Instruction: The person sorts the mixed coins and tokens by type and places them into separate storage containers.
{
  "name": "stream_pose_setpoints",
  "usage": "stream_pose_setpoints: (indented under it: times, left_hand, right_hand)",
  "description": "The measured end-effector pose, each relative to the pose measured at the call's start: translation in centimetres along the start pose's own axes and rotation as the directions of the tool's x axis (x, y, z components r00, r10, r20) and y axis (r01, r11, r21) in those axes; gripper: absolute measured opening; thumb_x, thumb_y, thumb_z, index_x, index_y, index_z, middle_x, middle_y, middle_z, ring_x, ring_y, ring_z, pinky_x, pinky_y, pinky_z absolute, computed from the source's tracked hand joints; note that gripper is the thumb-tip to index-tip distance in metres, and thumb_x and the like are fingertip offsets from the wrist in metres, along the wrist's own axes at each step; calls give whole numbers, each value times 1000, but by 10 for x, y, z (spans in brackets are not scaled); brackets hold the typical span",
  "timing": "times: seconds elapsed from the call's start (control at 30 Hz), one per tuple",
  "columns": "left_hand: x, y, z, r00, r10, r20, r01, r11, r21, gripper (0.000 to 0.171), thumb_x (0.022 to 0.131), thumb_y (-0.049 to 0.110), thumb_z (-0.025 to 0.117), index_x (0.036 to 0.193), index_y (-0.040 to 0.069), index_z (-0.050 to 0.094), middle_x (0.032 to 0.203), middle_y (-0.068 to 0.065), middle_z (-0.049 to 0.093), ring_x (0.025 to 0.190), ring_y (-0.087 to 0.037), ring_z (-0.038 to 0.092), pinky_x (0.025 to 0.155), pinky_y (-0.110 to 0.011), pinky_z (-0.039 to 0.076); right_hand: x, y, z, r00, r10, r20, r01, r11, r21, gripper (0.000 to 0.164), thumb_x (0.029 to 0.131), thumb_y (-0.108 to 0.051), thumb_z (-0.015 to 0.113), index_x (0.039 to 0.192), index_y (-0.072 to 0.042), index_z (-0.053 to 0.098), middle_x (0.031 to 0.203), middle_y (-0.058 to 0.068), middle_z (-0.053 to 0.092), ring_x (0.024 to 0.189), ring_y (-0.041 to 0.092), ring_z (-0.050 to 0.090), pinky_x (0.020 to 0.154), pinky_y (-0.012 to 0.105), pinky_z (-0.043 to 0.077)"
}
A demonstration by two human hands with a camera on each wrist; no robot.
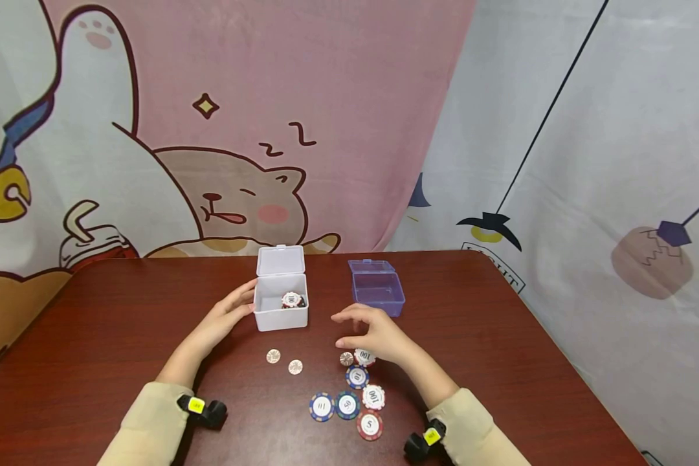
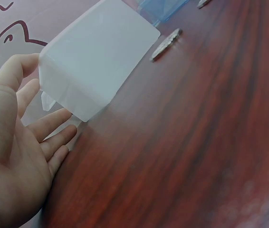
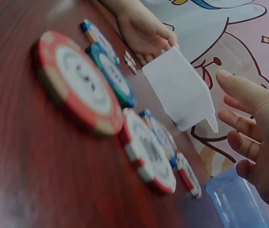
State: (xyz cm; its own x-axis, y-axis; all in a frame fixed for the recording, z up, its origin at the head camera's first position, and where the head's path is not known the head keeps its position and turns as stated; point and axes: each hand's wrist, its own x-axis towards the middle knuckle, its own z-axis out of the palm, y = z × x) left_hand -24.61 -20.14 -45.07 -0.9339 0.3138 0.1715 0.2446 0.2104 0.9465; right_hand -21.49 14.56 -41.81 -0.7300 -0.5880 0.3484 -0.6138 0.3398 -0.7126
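A white lidded box stands with its lid up, and a white poker chip marked 100 lies inside over other chips. My left hand is at the box's left side, its fingers loosely spread and the thumb at the box edge in the left wrist view. Above the table my right hand hovers with relaxed fingers and nothing between them. Beneath it lie a small metallic coin and a white 100 chip, which the hand partly overlaps in the head view.
Nearer lie blue chips, another white chip and a red chip marked 5. Two more coins are in front of the white box. Behind my right hand stands a clear purple box, lid up. A printed curtain hangs behind the table.
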Motion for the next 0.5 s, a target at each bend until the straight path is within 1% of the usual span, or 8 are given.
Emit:
stream_pose_setpoints:
  times: [0.2,0.5]
  left_hand:
    - [0,1,0,1000,-6,0,6,1000,1,56,98,12,52,150,11,32,143,-25,41,130,-39,36,103,-59,23]
    - [0,1,0,1000,-5,0,5,1000,-3,55,98,11,52,150,10,32,142,-25,41,129,-40,37,103,-57,24]
  right_hand:
    - [-11,9,-5,999,-2,40,3,1000,-21,42,78,-16,80,115,0,67,107,12,66,77,27,55,66,29,46]
    - [-25,20,-13,990,85,109,-85,996,-2,43,78,-21,81,116,-6,68,107,5,65,77,17,52,69,29,46]
